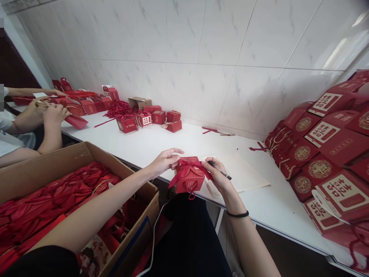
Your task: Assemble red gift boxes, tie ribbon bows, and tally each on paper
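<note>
A small red gift box (pixel 189 184) with a cord tassel sits at the table's front edge between my hands. Across its top runs a red ribbon (pixel 188 165) tied in a bow. My left hand (pixel 165 161) pinches the ribbon at the box's upper left corner, its index finger stretched out. On the other side, my right hand (pixel 217 172) is closed on the ribbon's right part, with a black pen (pixel 220 171) tucked between its fingers. Under the right hand lies a cream sheet of paper (pixel 250 177) on the white table (pixel 201 140).
At left, an open cardboard box (pixel 121 238) holds many ribboned red boxes. Stacked red gift boxes (pixel 323 154) stand at right. Several small boxes (pixel 151 117) and a ribbon heap (pixel 121 109) lie at the back. A co-worker's hands (pixel 54 111) handle a red piece at far left.
</note>
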`<state>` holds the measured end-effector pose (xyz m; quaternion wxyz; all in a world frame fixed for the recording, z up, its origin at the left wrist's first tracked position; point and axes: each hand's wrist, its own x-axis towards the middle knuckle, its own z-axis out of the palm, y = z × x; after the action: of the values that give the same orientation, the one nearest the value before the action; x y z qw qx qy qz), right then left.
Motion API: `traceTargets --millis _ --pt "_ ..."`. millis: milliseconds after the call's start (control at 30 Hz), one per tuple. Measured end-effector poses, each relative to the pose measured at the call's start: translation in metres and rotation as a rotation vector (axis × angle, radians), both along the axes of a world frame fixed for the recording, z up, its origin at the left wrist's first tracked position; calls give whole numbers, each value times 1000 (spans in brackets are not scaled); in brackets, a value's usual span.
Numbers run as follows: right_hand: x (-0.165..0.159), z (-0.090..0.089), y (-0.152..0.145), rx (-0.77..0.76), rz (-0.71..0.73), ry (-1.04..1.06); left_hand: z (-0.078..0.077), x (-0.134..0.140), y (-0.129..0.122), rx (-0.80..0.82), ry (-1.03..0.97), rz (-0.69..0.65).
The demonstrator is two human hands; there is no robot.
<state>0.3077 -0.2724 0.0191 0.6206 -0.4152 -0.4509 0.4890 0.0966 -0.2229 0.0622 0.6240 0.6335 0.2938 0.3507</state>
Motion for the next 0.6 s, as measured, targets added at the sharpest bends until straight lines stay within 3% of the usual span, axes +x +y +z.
traceTargets --millis 267,600 --pt "-6 4 -4 -23 -2 11 7 5 -4 176 162 13" --pt "-11 9 -10 -54 -12 12 2 7 -4 82 120 162"
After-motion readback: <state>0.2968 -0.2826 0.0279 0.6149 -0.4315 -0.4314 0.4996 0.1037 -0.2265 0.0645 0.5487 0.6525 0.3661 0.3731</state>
